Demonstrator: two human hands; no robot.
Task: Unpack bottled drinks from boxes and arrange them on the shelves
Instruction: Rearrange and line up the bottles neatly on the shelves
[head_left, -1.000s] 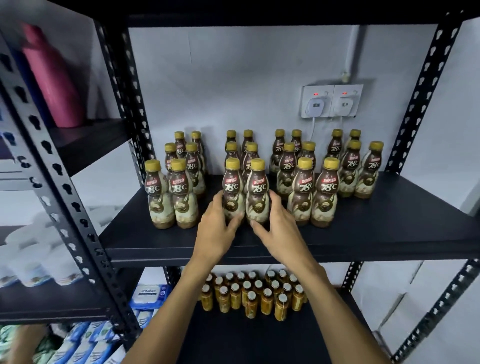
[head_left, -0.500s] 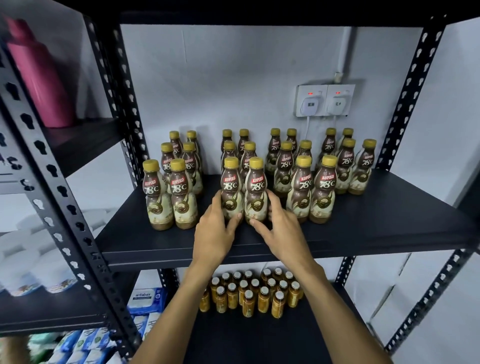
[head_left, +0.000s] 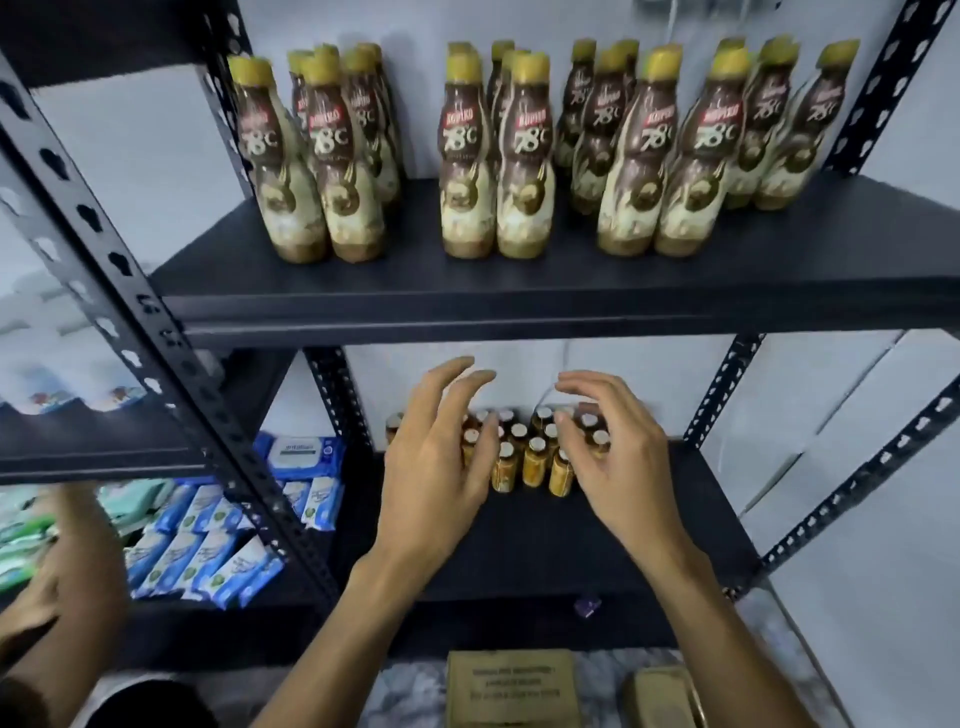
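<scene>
Several brown-and-cream coffee bottles with yellow caps (head_left: 522, 171) stand in paired rows on the upper black shelf (head_left: 519, 296). Below it, a cluster of small amber bottles with white caps (head_left: 535, 457) stands on the lower shelf (head_left: 545, 540). My left hand (head_left: 436, 467) hovers in front of that cluster's left side, fingers spread and relaxed, holding nothing. My right hand (head_left: 613, 457) hovers over its right side, fingers loosely bent and empty. Both hands hide part of the cluster.
Perforated black uprights (head_left: 156, 364) frame the shelves. Blue-and-white packets (head_left: 208, 551) fill the neighbouring rack at left, where another person's arm (head_left: 62, 571) reaches in. Cardboard boxes (head_left: 511, 686) lie on the floor below. A white wall stands behind.
Both hands let go of the front pair of coffee bottles on the upper shelf and dropped to the lower shelf level. The view tilted downward.
</scene>
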